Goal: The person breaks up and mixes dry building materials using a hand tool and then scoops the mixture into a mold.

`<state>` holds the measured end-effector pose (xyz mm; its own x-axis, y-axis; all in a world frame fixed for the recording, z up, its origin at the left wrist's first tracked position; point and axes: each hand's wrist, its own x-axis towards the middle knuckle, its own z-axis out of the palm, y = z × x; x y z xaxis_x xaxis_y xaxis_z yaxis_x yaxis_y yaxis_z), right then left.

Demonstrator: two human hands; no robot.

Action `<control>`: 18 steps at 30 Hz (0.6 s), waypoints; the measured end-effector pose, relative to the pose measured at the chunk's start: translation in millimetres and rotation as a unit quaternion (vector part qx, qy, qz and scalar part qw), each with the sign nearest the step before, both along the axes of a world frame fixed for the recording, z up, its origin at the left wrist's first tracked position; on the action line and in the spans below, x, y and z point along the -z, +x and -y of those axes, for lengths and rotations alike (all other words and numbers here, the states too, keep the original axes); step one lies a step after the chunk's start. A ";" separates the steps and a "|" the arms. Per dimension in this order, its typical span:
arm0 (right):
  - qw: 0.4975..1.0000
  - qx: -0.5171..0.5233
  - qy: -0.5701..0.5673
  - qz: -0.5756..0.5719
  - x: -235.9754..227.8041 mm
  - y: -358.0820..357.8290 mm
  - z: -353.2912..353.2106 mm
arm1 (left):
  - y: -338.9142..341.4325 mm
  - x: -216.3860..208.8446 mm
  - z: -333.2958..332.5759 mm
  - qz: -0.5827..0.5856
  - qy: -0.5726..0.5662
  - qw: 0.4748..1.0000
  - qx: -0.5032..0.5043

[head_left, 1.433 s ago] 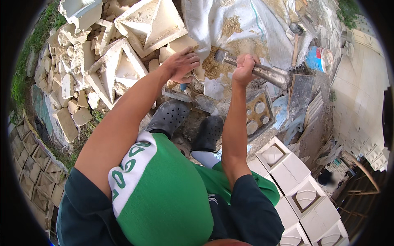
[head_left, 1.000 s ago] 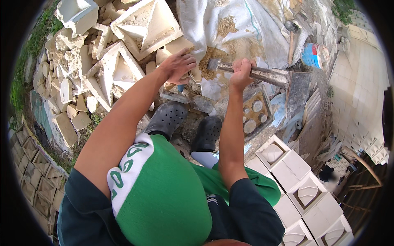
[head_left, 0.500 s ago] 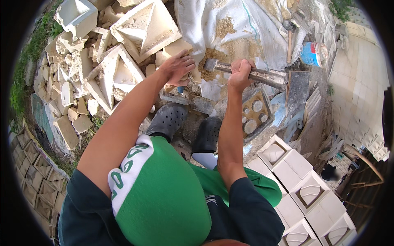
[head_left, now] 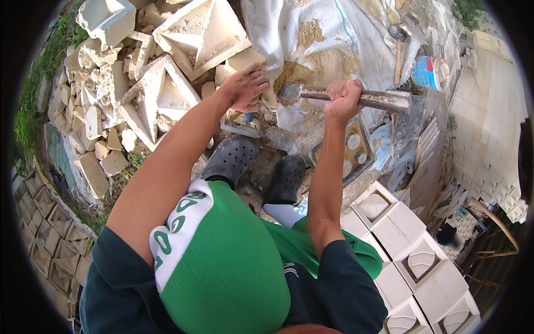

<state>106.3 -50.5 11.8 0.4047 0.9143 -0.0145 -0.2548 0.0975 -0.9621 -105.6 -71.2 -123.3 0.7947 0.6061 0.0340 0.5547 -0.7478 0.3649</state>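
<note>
My right hand point(head_left: 344, 99) is wrapped around the thick shaft of a long, crusted metal tool point(head_left: 386, 100), held nearly level. A flat grey blade-like end of it points left, above a patch of sandy crumbs on a white woven sack point(head_left: 345, 47). My left hand point(head_left: 245, 89) has its fingers curled over a broken cream block piece point(head_left: 270, 98) at the edge of the rubble. The blade end is a short gap to the right of that piece. How far my left fingers reach around the piece is partly hidden.
Broken cream blocks point(head_left: 158, 100) are heaped at the left. A hammer point(head_left: 398, 53) and a blue-and-red bucket point(head_left: 426, 72) lie at the far right. Beside my right forearm is a mould tray point(head_left: 364, 146) with round forms. Patterned blocks point(head_left: 409, 222) stand at the lower right.
My right hand has shifted to the right with the tool, and its blade end is slightly farther from my left hand. My left hand stays on the block piece.
</note>
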 end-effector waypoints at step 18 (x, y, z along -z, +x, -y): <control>0.998 -0.037 0.059 0.012 -42.1 -5.9 15.8 | -4.0 -1.2 -1.6 0.000 0.016 1.000 -0.005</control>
<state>100.3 -66.3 53.9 0.3348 0.9366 0.1031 -0.2424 0.1913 -0.9511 -109.6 -69.7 -122.1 0.7886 0.6126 0.0534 0.5621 -0.7534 0.3413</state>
